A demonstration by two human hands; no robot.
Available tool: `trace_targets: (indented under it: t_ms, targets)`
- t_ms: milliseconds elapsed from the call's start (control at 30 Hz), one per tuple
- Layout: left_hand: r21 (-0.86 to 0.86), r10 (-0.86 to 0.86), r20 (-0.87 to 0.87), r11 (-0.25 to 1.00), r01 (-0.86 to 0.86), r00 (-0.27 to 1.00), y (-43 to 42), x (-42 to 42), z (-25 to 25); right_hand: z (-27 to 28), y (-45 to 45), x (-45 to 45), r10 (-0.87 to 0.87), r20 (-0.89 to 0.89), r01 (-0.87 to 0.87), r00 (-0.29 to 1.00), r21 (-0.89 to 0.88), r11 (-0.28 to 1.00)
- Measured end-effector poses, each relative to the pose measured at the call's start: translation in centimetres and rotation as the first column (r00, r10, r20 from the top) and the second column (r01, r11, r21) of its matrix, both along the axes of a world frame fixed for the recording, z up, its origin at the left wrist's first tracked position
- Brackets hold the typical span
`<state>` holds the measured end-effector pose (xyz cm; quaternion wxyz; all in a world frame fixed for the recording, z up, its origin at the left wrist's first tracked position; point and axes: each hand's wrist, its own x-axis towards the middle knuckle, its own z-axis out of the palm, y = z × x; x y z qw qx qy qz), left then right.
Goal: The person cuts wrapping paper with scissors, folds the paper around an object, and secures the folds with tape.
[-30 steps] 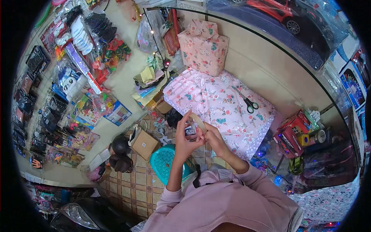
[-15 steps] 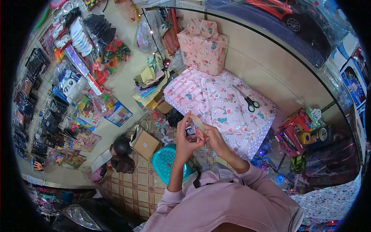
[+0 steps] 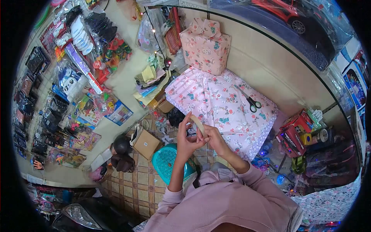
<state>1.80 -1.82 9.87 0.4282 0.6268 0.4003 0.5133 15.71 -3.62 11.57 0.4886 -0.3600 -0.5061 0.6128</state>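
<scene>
A narrow roll of tape (image 3: 198, 124) is held up in front of my body, between both hands. My left hand (image 3: 187, 140) is closed round its left side, thumb and fingers pinching it. On the other side, the fingers of my right hand (image 3: 216, 140) are pressed together at the roll's lower edge, touching my left fingertips. Beyond the hands lies pink flowered wrapping paper (image 3: 228, 112). Dark-handled scissors (image 3: 253, 104) rest on it towards the right. At the paper's far edge stands a parcel wrapped in flowered paper (image 3: 205, 46).
Below my left arm is a teal plastic stool (image 3: 166, 162), beside a cardboard box (image 3: 146, 144) on the tiled floor. Packaged goods (image 3: 77, 77) hang along the left wall. At right sit a red box (image 3: 290, 140) and a green ribbon roll (image 3: 298, 164).
The view has shifted slightly. Both hands keep hold of the tape roll in nearly the same place, with only a small change in the fingers.
</scene>
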Motion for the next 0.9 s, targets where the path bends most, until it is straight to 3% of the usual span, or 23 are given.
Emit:
trace_targets:
  t_ms: [233, 533, 633, 733, 900]
  targets:
    - [-0.072, 0.036, -0.035, 0.997, -0.038, 0.999, -0.8, 0.0, 2.1, -1.8, 0.1, -0.3, -0.007, -0.024, 0.009, 1.000, 0.071, 0.997]
    - [-0.013, -0.002, 0.032, 1.000, 0.002, 0.999, 0.0, -0.1, -0.1, 0.6, -0.2, -0.3, 0.035, -0.174, -0.029, 0.984, 0.036, 0.999]
    - [0.050, 0.045, -0.017, 0.998, -0.044, 0.999, 0.0, 0.1, -0.2, 1.4, -0.3, -0.3, 0.026, -0.270, -0.046, 0.962, -0.071, 0.996]
    - [-0.056, 0.076, -0.008, 0.996, -0.076, 0.997, -0.8, 0.6, 1.7, -0.1, 0.0, -0.1, -0.013, -0.173, 0.003, 0.985, -0.060, 0.998]
    - [0.008, 0.096, -0.087, 0.995, -0.096, 0.992, -0.5, 0.7, 1.4, -1.7, 0.0, -0.3, -0.077, -0.120, 0.080, 0.990, 0.022, 0.997]
